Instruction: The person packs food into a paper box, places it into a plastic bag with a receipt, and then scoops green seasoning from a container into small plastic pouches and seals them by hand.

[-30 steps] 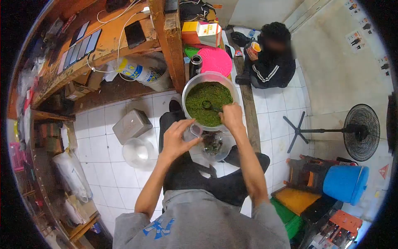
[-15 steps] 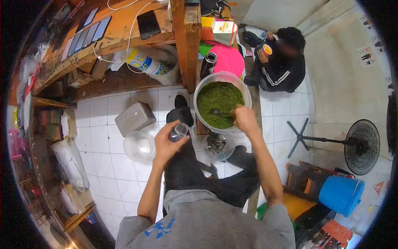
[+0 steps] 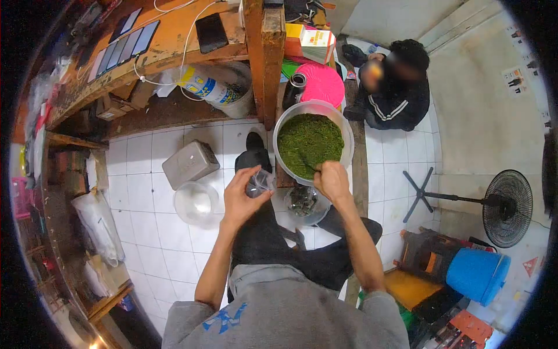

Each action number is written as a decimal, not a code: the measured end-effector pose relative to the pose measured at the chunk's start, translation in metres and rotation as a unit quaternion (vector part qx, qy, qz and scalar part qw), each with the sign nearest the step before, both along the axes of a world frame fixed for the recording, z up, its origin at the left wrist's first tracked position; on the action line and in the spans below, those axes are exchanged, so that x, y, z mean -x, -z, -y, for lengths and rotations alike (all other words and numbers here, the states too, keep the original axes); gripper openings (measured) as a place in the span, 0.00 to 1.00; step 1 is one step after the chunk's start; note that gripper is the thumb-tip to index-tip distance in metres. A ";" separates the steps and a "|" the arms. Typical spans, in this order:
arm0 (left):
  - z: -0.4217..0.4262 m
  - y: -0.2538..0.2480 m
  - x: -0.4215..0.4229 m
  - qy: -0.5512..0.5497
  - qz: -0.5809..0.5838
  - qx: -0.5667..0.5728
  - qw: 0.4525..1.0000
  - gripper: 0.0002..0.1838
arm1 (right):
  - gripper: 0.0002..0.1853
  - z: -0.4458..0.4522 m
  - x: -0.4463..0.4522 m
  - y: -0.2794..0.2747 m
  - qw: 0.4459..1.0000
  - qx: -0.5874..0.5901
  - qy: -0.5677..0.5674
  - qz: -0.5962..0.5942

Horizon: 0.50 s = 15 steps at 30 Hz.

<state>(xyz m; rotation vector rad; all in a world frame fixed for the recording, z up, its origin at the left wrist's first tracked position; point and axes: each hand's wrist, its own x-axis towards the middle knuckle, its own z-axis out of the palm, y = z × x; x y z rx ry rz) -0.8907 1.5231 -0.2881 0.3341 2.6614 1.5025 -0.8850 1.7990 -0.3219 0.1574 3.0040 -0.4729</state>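
Observation:
In my right hand (image 3: 332, 181) is a dark spoon (image 3: 307, 163), its tip down in a finely shredded green mass (image 3: 311, 136). That mass fills much of a large whitish plastic tub (image 3: 349, 136). My left hand (image 3: 243, 195) pinches a small clear plastic bag (image 3: 263, 182), mouth open, to the left of the tub. Whether anything lies inside the bag I cannot tell. Below the tub, a clear container (image 3: 307, 212) holds dark items too blurred to name.
Behind the tub are a pink plate (image 3: 323, 85) and a dark canister (image 3: 294, 90). A metal tin (image 3: 190, 164) and a white container (image 3: 196, 203) stand on the floor. Another person (image 3: 395, 93) sits at back right. A fan (image 3: 507, 207) is at right, phones (image 3: 125, 49) at upper left.
My right hand and the spoon have moved left and slightly down within the tub. My left hand has shifted a little right with the bag, nearer the tub.

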 end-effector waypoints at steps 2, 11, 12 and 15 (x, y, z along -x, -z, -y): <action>-0.005 -0.006 0.005 0.002 -0.014 0.005 1.000 0.35 | 0.11 0.007 0.008 -0.009 0.989 0.140 0.030 0.021; -0.032 -0.029 0.039 -0.012 -0.093 0.045 0.995 0.31 | 0.13 -0.033 0.014 0.008 0.870 0.440 0.188 0.118; -0.039 -0.030 0.045 -0.009 -0.096 0.041 0.994 0.31 | 0.13 -0.039 0.011 0.000 0.872 0.438 0.190 0.112; -0.065 -0.025 0.062 0.020 -0.109 0.052 0.992 0.29 | 0.12 -0.048 0.004 -0.034 0.859 0.452 0.221 0.098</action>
